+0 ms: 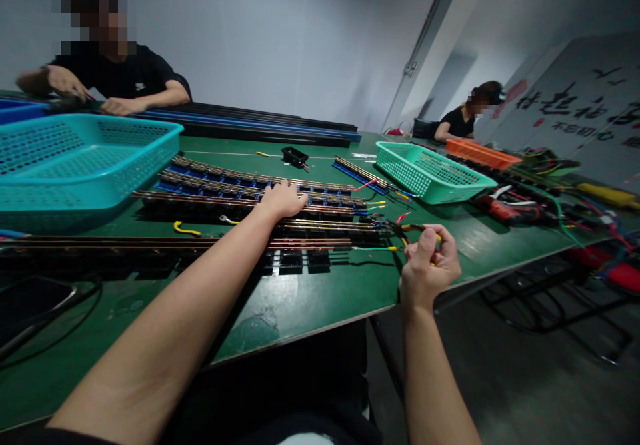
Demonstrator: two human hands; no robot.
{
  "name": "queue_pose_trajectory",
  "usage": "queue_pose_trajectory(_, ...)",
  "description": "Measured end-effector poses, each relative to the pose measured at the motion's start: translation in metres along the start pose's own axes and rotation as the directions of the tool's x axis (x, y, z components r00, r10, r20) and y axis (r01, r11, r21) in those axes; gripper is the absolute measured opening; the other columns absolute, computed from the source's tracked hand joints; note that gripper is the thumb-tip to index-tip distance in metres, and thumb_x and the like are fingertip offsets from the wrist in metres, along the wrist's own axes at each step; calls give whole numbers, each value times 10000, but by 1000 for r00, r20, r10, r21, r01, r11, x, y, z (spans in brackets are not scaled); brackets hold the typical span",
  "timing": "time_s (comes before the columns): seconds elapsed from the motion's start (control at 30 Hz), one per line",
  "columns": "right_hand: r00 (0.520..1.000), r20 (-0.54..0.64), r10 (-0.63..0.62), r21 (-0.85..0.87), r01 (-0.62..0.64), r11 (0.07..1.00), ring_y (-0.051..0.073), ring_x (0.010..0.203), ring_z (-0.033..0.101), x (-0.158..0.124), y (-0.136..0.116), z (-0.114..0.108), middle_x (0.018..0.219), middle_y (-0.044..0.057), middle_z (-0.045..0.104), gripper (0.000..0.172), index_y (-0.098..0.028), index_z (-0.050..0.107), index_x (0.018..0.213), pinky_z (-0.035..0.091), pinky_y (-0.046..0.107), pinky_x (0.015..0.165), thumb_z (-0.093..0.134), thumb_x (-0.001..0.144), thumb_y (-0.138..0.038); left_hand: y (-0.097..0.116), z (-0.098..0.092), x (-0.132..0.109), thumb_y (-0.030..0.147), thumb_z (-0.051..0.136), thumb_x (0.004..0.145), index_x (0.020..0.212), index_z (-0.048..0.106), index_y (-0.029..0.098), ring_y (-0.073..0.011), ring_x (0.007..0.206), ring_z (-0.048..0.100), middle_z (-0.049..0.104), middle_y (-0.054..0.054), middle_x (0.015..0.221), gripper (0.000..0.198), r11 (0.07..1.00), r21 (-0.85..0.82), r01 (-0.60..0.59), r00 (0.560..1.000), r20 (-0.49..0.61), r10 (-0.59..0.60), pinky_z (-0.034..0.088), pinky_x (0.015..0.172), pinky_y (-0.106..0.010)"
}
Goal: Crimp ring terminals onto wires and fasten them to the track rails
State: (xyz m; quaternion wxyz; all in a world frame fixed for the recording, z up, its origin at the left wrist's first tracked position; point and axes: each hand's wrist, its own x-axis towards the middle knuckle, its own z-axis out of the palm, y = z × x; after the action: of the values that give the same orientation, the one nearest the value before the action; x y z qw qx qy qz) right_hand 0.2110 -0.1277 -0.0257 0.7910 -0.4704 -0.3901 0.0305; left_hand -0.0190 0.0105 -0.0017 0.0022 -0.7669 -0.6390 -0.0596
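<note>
My left hand (pixel 283 198) lies on a row of long strips with copper-coloured rails and blue mounts (pixel 225 182), thumb held apart from the fingers. Some of its fingertips are hidden behind the hand. At the strips' right ends, my right hand (pixel 431 258) is closed round a pair of pliers (pixel 403 228) with yellow-and-black handles. The dark jaws are by the short wires there, but whether they grip one is too small to tell. Nearer me runs another railed strip on black mounts (pixel 290 260), with a green wire (pixel 375 249) ending in a yellow tip.
Turquoise basket (pixel 90 165) stands left, a mint-green basket (pixel 435 175) right. A small black tray (pixel 295 156) and a yellow wire piece (pixel 186 230) lie on the green table (pixel 300 312). Red-handled tools (pixel 505 206) lie at right. Two people sit across and farther along.
</note>
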Motion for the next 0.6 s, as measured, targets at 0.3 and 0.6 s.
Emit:
queue_pose_trajectory(0.3,997,-65,28,136,-19,991,43,316,338,8,0,-2,436,-112,407,269,-175,533,913,278,166,333,541,856,-438,0,-1,0,542,210,867,1279,510,113,-342,1188,474,472,-197,1347,666,1000,-3,2,1000,9,-2,363,956,-492)
queue_pose_trajectory(0.6,974,69,-214,55,211,976,63,446,545,-21,-23,-4,882,51,697,310,-160,544,1130,458,222,445,587,836,-248,0,-2,-2,542,204,874,1288,498,121,-326,1198,468,459,-190,1363,659,1000,1,4,1000,12,-4,359,964,-468)
